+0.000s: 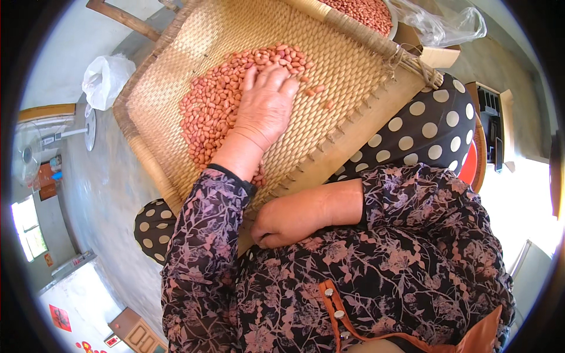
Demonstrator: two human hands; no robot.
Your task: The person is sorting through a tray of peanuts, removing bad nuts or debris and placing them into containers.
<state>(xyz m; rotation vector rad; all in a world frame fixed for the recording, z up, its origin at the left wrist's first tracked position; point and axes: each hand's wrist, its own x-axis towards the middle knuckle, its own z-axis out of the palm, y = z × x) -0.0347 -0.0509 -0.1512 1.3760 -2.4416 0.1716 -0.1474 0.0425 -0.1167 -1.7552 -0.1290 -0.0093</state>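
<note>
A woven winnowing basket point(229, 35) rests tilted across my lap. Red-skinned peanut kernels point(212, 103) lie heaped along its middle, with a few loose ones to the right of the heap. My left hand point(268, 100) is palm down on the heap's upper part, its fingers spread and touching the kernels. Close to my body, my right hand point(288, 220) is curled closed at the basket's near edge. Whatever its fingers may hold is hidden from view.
Beyond the basket's far right corner stands a bowl of peanut kernels point(365, 15), with a clear plastic bag point(447, 23) and a cardboard box point(438, 57) beside it. A white plastic bag point(107, 81) is at the left. Part of a red container point(469, 165) shows at my right.
</note>
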